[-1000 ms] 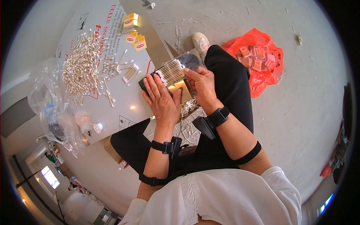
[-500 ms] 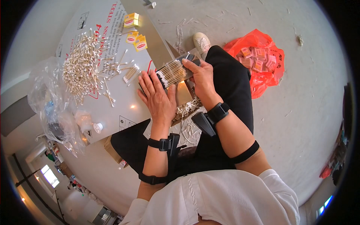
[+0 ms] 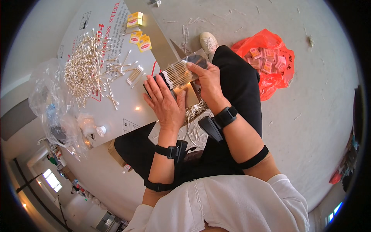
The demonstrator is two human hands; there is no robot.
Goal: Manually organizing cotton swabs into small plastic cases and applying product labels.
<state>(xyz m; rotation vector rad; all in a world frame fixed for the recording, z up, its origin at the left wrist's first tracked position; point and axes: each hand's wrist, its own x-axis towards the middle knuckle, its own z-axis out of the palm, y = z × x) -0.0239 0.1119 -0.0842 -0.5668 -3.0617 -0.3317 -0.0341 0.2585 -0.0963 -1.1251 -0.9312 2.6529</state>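
A row of cotton swabs (image 3: 176, 73) lies side by side in a clear plastic bag (image 3: 198, 60) at the table's right edge. My right hand (image 3: 210, 82) is closed on the bag's far right end, thumb on top. My left hand (image 3: 167, 108) lies with its fingers stretched out at the swabs' left end, against a dark flat piece (image 3: 170, 92) that it partly hides. Left of my hands, a small bundle of swabs (image 3: 135, 76) rests on the table beside a large loose pile of swabs (image 3: 85, 69).
Yellow cards (image 3: 144, 43) and a yellow stack (image 3: 135, 19) are at the table's (image 3: 119, 96) far side. A crumpled clear bag (image 3: 42, 92) and white cap (image 3: 101, 131) lie left. Below my hands is an open box with swabs (image 3: 196, 111). A red bag (image 3: 262, 38) holds pink packets (image 3: 267, 66).
My left hand has shifted slightly right and down, baring more of the swabs' left ends. My right hand stays on the bag almost unmoved.
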